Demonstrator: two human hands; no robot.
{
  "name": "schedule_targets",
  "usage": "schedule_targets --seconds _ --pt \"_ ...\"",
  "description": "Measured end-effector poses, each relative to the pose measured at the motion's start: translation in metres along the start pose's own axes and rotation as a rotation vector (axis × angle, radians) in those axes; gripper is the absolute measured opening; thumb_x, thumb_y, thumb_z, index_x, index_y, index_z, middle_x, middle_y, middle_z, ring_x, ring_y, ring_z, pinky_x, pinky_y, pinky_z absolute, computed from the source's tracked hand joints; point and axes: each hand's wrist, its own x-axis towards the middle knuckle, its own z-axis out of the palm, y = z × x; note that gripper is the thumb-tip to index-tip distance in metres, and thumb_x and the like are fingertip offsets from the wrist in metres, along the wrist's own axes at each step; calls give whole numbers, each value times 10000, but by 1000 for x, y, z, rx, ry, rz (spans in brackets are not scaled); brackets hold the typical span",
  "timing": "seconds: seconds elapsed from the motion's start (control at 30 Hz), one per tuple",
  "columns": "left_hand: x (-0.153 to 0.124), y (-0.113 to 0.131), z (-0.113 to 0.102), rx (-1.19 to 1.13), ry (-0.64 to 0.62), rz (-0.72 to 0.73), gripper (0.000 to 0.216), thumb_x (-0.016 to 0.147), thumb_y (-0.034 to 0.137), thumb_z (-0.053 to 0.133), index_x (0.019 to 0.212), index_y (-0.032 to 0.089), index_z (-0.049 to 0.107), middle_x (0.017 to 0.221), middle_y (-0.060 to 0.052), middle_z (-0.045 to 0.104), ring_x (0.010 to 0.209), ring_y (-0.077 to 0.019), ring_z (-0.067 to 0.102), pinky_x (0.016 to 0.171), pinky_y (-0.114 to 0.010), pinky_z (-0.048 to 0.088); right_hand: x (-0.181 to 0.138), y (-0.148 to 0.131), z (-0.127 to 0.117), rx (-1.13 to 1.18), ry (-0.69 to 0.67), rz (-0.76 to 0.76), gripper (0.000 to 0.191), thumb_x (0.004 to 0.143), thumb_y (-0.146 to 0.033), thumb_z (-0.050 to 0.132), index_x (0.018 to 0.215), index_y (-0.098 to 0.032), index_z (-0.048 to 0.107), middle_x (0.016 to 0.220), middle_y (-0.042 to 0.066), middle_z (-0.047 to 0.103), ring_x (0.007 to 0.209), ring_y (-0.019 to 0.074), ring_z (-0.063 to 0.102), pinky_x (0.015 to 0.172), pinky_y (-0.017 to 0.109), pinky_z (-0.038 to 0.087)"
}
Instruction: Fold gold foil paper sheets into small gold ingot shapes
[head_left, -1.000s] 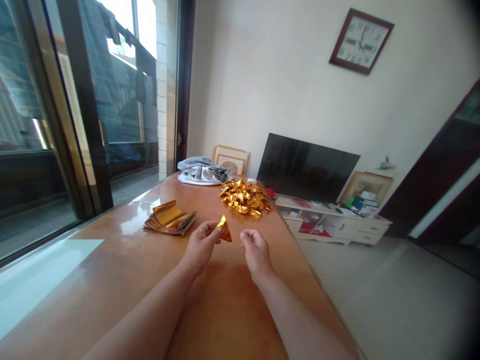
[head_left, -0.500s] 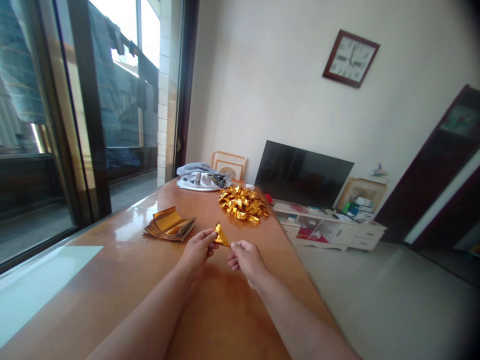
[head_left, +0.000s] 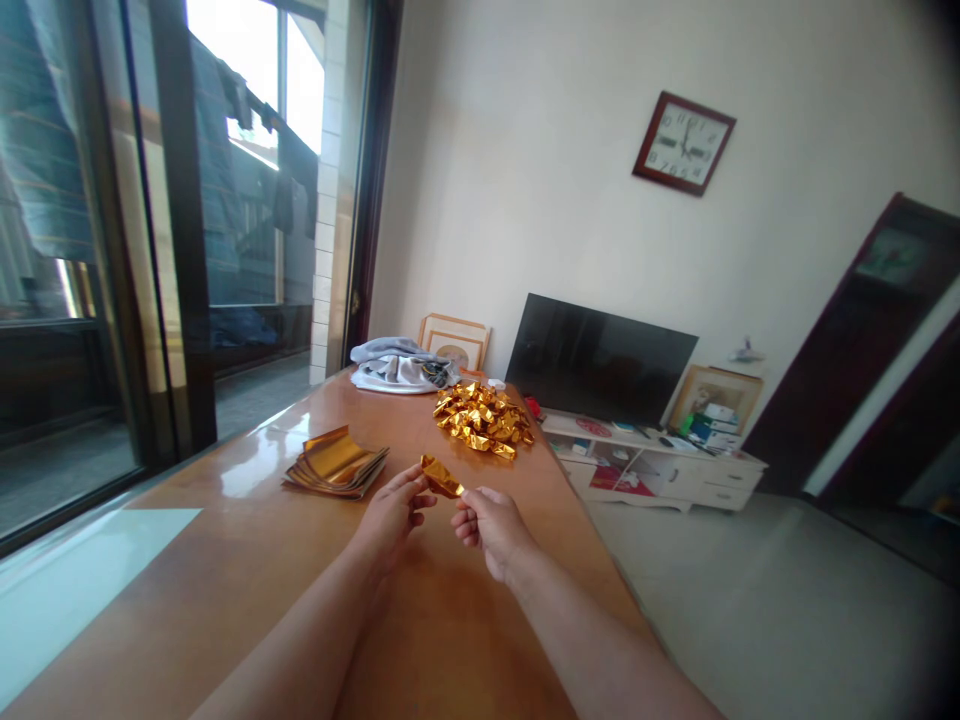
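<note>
Between my two hands a folded piece of gold foil paper [head_left: 441, 478] is held above the wooden table, shaped like a small pointed ingot. My right hand [head_left: 491, 525] pinches its right tip between thumb and curled fingers. At the left end, the thumb and fingertips of my left hand [head_left: 397, 510] grip the foil, the other fingers loosely bent. A stack of flat gold foil sheets [head_left: 337, 465] lies to the left of my left hand, its upper sheets curling. Beyond my hands rises a heap of folded gold foil pieces [head_left: 484, 420].
The wooden table [head_left: 247, 580] has a pale sheet-like patch [head_left: 97, 590] at its left. Folded grey and white cloth [head_left: 401, 365] and picture frames [head_left: 455, 340] stand at the far end. Past the right edge are a television [head_left: 600, 360] and white cabinet [head_left: 675, 470].
The foil piece has turned from a flat-looking triangle to a longer, fuller ingot shape. My left fingers have shifted slightly left along it, while my right hand keeps its pinch. The view tilted up slightly.
</note>
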Motion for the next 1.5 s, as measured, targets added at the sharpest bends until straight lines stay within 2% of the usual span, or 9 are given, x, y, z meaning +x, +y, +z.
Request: schedule_targets --seconds 0.17,0.37,0.53,0.7,0.83,1.13,1.3,1.5 --pt "3 -1 -8 57 107 51 464 721 335 724 1167 215 682 1208 -106 708 762 -139 683 541 -210 399 4 1 3 -70 73 -120 160 803 -311 616 735 -170 579 581 7 642 440 87 513 422 179 350" --pt "5 3 -12 165 285 81 435 755 415 646 1123 186 679 1122 -126 730 781 -176 687 581 -251 421 17 10 1 -134 103 -174 178 808 -333 594 725 -177 572 581 4 634 439 96 521 424 186 361" --pt "3 9 -13 239 348 126 384 764 422 633 1054 176 686 1030 -114 730 747 -175 653 582 -256 408 39 20 -7 -184 141 -210 223 822 -383 574 729 -181 562 597 9 639 438 104 528 420 192 360" --pt "1 9 -13 312 321 167 393 770 472 635 1023 176 688 986 -105 727 714 -178 632 573 -263 405 60 24 -17 -261 159 -311 276 845 -438 552 729 -188 561 619 2 641 484 117 559 462 208 400" --pt "1 7 -11 335 304 178 434 761 499 662 1053 178 687 998 -101 722 721 -178 629 565 -258 398 62 24 -19 -324 116 -385 305 861 -460 539 719 -191 560 632 3 638 505 125 558 493 227 421" --pt "-2 7 -4 165 159 109 652 747 456 763 1333 234 584 1151 -105 697 950 -215 678 740 -298 499 43 21 -5 -479 -45 -526 284 880 -404 552 694 -193 593 633 -22 606 611 135 539 580 227 402" --pt "2 4 -7 19 116 98 552 764 389 762 1264 194 632 1082 -108 715 917 -198 683 850 -353 532 40 19 -3 -623 -52 -609 276 926 -356 482 742 -192 608 646 -25 601 606 131 533 568 219 373" --pt "3 0 -5 22 117 139 505 767 369 772 1216 172 649 1062 -97 716 946 -196 680 909 -369 536 36 18 -1 -717 -33 -632 251 932 -300 467 761 -189 615 649 -20 610 600 128 536 565 215 356"
